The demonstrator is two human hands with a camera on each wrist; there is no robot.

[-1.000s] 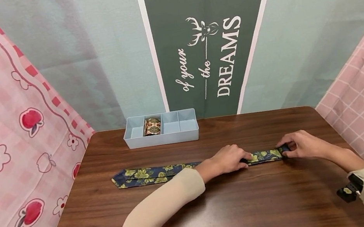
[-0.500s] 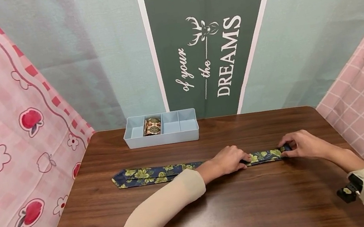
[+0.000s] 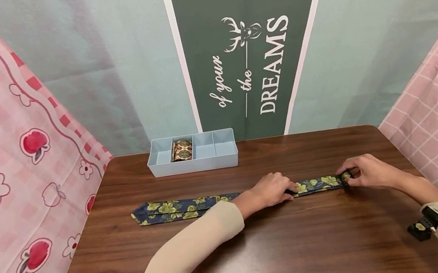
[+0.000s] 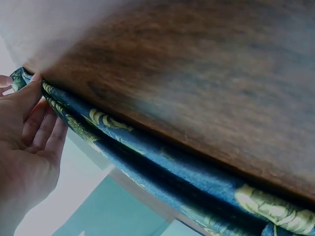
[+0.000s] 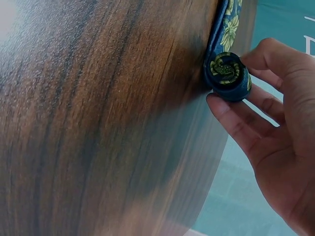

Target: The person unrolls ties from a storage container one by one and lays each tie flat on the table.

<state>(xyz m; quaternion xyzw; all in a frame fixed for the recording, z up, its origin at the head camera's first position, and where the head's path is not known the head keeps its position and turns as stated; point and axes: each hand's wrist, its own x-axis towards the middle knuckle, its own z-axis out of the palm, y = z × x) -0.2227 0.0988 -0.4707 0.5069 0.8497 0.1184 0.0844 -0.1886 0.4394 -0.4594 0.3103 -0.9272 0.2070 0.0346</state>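
Note:
A navy necktie [image 3: 166, 212] with yellow-green flowers lies stretched across the table, its pointed end to the left. My left hand [image 3: 270, 190] holds the tie partway along, thumb at the near edge and fingers at the far edge; in the left wrist view the thumb [image 4: 33, 86] meets the cloth. At the tie's right end my right hand [image 3: 370, 171] grips a small coil of rolled tie [image 3: 345, 178] between thumb and fingers. The right wrist view shows the coil's spiral end [image 5: 226, 71] facing the camera, with the flat strip running up from it.
A pale blue divided box [image 3: 193, 165] stands at the back of the wooden table [image 3: 295, 248]. One compartment holds a rolled patterned tie [image 3: 182, 151]. Patterned curtains [image 3: 125, 75] hang behind and at both sides. A small dark flowered item [image 3: 419, 230] hangs at the right wrist.
The coil at the tie's right end has turned in the right fingers. The left hand keeps its place on the tie. The head view has shifted slightly.

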